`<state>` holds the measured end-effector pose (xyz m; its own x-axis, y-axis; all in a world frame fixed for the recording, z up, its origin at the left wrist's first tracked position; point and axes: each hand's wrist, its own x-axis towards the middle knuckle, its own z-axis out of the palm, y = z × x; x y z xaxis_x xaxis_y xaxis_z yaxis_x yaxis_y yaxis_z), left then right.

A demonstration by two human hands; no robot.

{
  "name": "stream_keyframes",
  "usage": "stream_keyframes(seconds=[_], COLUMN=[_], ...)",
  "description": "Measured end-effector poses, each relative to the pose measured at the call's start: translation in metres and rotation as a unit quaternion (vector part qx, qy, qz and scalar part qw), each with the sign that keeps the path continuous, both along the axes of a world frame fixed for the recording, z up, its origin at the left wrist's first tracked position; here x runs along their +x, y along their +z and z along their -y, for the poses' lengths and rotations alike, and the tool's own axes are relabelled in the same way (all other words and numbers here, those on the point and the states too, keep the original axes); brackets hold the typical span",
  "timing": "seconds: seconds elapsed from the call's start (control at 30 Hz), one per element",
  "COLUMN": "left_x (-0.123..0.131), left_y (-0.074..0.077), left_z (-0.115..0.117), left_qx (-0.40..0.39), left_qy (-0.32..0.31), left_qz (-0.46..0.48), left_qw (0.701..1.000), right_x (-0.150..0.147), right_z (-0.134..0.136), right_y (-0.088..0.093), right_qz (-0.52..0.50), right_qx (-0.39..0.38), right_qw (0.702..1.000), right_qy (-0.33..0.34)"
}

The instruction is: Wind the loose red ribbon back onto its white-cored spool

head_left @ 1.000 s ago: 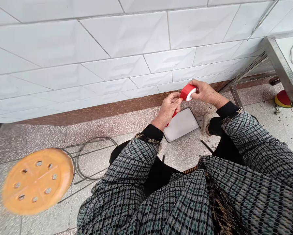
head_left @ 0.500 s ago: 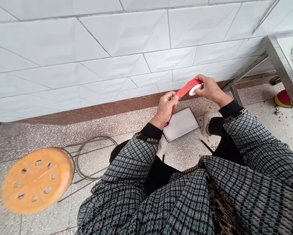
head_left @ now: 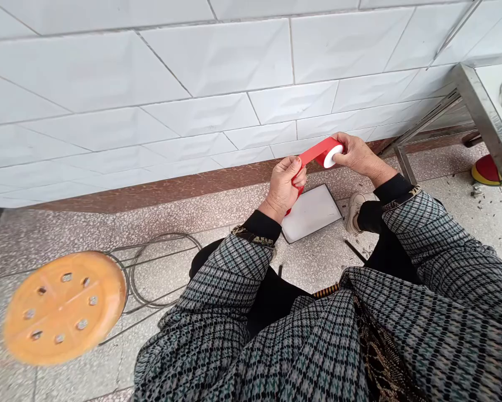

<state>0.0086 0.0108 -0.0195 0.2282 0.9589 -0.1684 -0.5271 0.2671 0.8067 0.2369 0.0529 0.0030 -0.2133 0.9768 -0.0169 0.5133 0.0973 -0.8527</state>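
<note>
Red ribbon [head_left: 315,153] stretches between my two hands above the floor. Its roll, wound on a white core [head_left: 331,157], is pinched in my right hand [head_left: 357,156], thumb against the core. My left hand [head_left: 283,187] is closed on the ribbon's free length, with the thumb pressing on top. Below the left fingers a loose red length hangs down, partly hidden behind the hand. Beneath my hands a white rectangular board or tray [head_left: 311,213] with a dark edge lies on the floor.
An orange round stool [head_left: 64,307] with wire legs stands at the left. A white tiled wall [head_left: 217,61] rises ahead. On the right is a metal-framed table [head_left: 481,106], with a red and yellow object [head_left: 485,169] under it. Small dark scraps litter the speckled floor.
My left hand has turned slightly and closed more around the ribbon. The roll in my right hand has tilted and dipped a little, and the hanging length has shifted.
</note>
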Motion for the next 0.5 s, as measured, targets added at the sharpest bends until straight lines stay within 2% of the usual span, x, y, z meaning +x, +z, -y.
stream_keyframes(seconds=[0.13,0.23,0.4,0.5], left_x=[0.000,0.002,0.008,0.010], left_y=[0.002,0.001,-0.003,-0.007], left_z=[0.001,0.003,0.006,0.006], left_qx=[-0.018,-0.033,-0.028,-0.017], left_qy=[-0.013,-0.036,-0.063,-0.073], left_qz=[-0.012,-0.016,-0.028,-0.039], left_qw=[1.000,0.999,0.997,0.996], right_x=[-0.001,-0.005,-0.018,-0.022], right_z=[0.000,0.003,0.011,0.012], right_y=[0.000,-0.001,-0.004,-0.008], right_qz=[-0.025,-0.085,-0.209,-0.233], right_qx=[-0.017,-0.048,-0.111,-0.139], right_qw=[1.000,0.995,0.972,0.962], right_qy=[-0.005,-0.011,0.001,0.023])
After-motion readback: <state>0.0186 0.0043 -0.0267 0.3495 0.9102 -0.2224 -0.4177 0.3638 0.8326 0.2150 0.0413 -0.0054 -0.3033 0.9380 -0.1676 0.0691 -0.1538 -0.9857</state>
